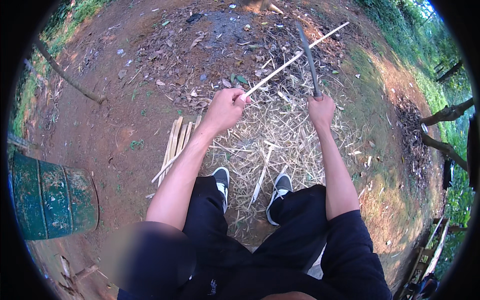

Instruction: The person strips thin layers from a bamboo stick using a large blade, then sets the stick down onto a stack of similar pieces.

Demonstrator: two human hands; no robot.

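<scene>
My left hand (226, 109) pinches a long, thin, pale strip of wood or bamboo (278, 70), which slants away to the upper right. A long knife with a narrow dark blade (312, 70) is gripped in my right hand (321, 109), its tip pointing away from me. Blade and strip cross ahead of my hands; I cannot tell whether they touch. Beneath my hands, curly pale shavings (295, 125) cover the ground. Left of my left forearm lies a row of split pale strips (175, 137), partly hidden by that arm.
A worn green metal drum (55, 195) is at the left. My shoes (281, 187) rest among the shavings. A thin leaning trunk (70, 77) stands at the far left, branches (445, 115) at the right. Dry leaves (175, 70) lie ahead, and a wooden frame (427, 250) at the lower right.
</scene>
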